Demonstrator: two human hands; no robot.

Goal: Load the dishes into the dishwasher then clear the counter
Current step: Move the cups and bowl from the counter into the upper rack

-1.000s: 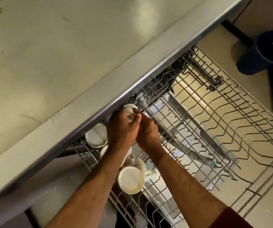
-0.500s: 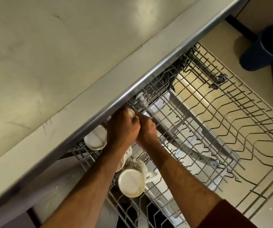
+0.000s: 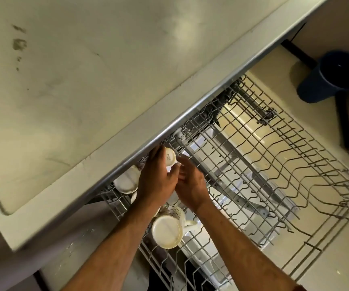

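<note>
The left hand's (image 3: pixel 156 177) fingers curl round a small white cup (image 3: pixel 170 157), held upside down with its base tilted toward the camera, at the far-left corner of the upper rack (image 3: pixel 253 164), just under the counter (image 3: pixel 85 91) edge. The right hand (image 3: pixel 190 183) pinches the cup's lower side, fingers together. Both forearms reach forward. Another mug (image 3: pixel 167 229) stands upside down nearer.

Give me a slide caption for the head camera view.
Both hands seat a small white cup upside down in the dishwasher's upper rack.
</note>
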